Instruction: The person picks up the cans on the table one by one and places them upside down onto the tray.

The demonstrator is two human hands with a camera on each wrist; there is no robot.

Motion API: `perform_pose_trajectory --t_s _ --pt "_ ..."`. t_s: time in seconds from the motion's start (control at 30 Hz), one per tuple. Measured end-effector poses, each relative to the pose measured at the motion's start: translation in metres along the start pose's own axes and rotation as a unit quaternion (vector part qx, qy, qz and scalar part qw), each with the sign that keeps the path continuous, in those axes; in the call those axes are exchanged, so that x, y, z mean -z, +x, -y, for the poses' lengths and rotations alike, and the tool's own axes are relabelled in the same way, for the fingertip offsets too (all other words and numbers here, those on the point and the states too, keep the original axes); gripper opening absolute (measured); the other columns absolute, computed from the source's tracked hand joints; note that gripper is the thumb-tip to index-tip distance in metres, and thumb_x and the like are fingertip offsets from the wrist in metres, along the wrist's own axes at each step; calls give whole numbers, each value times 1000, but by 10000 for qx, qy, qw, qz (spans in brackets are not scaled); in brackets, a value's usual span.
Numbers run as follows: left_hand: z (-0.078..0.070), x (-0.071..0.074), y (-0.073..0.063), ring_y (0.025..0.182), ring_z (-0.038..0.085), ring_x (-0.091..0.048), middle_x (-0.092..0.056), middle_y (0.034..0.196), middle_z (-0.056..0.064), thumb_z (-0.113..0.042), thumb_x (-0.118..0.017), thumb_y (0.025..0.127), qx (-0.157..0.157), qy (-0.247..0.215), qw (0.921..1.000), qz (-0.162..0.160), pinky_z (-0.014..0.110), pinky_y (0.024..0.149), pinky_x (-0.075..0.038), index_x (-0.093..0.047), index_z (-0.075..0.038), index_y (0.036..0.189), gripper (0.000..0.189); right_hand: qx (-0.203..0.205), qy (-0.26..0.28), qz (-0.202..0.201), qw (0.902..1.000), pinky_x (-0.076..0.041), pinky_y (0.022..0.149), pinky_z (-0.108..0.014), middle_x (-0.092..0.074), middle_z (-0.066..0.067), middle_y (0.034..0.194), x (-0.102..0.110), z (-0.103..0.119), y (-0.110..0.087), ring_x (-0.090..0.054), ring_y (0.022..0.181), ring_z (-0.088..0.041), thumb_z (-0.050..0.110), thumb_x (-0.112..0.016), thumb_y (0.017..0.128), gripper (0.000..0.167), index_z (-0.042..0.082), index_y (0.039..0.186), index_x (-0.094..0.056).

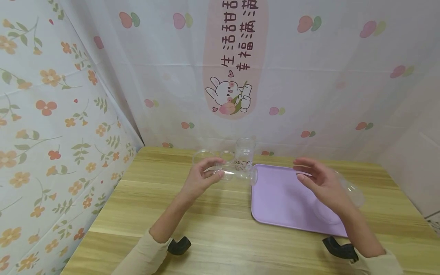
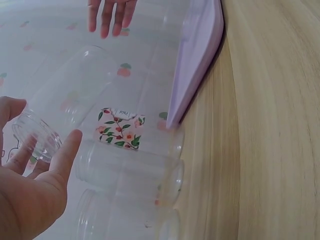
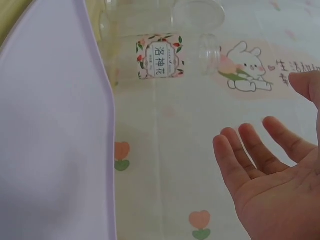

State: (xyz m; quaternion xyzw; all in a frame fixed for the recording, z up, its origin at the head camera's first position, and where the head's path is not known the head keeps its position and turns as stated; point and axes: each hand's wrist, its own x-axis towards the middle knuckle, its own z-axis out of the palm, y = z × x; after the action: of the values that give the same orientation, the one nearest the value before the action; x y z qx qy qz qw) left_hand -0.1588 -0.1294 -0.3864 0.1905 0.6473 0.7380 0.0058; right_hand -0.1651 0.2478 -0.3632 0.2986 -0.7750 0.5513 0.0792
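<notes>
My left hand [image 1: 200,178] grips a clear, empty-looking jar [image 1: 240,175] by its threaded neck, thumb on one side and fingers on the other. The jar lies sideways in the air, its base toward the right, as the left wrist view also shows. Behind it stands a clear jar with a floral label [image 3: 160,57], upright on the table. My right hand [image 1: 323,185] hovers over the purple tray [image 1: 285,202], holding nothing, its fingers spread and slightly bent in the right wrist view.
More clear jars [image 2: 127,172] stand at the back of the wooden table [image 1: 213,233], left of the tray. Another transparent container [image 1: 354,193] shows at the tray's right side, partly hidden by my right hand. A printed curtain [image 1: 165,88] hangs behind the table.
</notes>
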Motion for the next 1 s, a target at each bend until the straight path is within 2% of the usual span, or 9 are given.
perform_pose_trajectory --t_s 0.1,0.57,0.77,1.0 --pt "1 0 0 124 47 -55 -54 138 16 -2 -70 95 -36 -74 10000 2 41 93 -55 -60 2 131 38 31 79 45 10000 -50 96 -23 -57 -10 133 -3 -2 2 -60 121 -23 -15 -61 94 43 -11 136 -51" --pt "2 0 0 127 40 -54 -53 139 15 -5 -70 96 -64 -41 10000 8 39 94 -55 -60 -1 132 38 -36 298 170 9994 -51 95 -25 -56 -11 133 -14 -7 6 -60 121 -20 -15 -59 95 42 -11 136 -50" --pt "3 -2 1 126 44 -54 -53 140 16 -5 -70 96 -56 -96 9999 17 45 94 -54 -58 3 134 41 -39 401 215 9990 -51 95 -26 -56 -12 135 -19 -6 8 -60 122 -23 -15 -58 96 43 -12 137 -49" --pt "2 -6 1 123 39 -58 -55 138 15 -4 -69 96 -101 -149 9998 19 47 94 -54 -59 0 133 39 -6 576 255 9980 -51 96 -30 -56 -13 135 -23 -8 11 -60 122 -26 -14 -59 96 42 -13 137 -48"
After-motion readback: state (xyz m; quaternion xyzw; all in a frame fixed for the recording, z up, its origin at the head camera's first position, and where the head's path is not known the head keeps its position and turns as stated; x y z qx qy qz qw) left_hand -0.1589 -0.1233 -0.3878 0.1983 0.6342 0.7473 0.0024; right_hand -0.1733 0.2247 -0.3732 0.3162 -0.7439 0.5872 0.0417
